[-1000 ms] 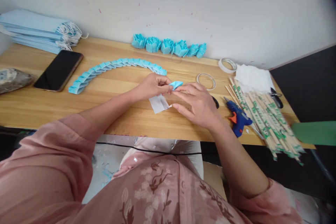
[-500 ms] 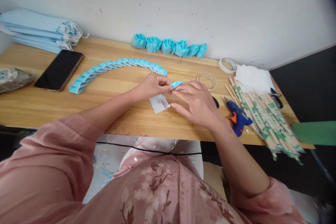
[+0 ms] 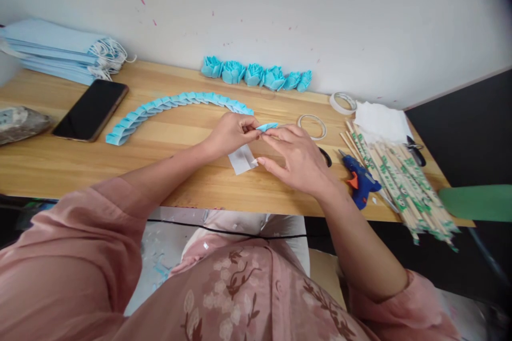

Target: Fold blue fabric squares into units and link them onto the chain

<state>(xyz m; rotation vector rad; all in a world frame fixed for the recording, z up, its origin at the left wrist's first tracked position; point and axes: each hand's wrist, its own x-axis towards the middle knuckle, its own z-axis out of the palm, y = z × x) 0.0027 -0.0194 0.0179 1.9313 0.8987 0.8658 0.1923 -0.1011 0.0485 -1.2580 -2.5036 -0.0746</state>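
My left hand (image 3: pixel 232 132) pinches a small folded piece of light blue fabric (image 3: pixel 267 127) between thumb and fingers, just above the table. My right hand (image 3: pixel 298 157) has its fingertips on the other end of this piece, while its thumb stands apart. A small white scrap (image 3: pixel 255 162) is at the tip of the right thumb. Below the hands lies a white square sheet (image 3: pixel 241 160). Behind the left hand, a curved row of folded blue petals (image 3: pixel 176 100) lies on the table.
Several blue fabric flowers (image 3: pixel 254 74) line the wall. Face masks (image 3: pixel 52 48) are stacked behind a phone (image 3: pixel 91 109). To the right are tape rolls (image 3: pixel 343 102), a blue glue gun (image 3: pixel 360 178), wrapped chopsticks (image 3: pixel 404 186), white sheets (image 3: pixel 382 120) and a green object (image 3: pixel 476 202).
The blue piece looks slightly flatter between my fingers. Both hands stay in nearly the same place, and the view has shifted a little.
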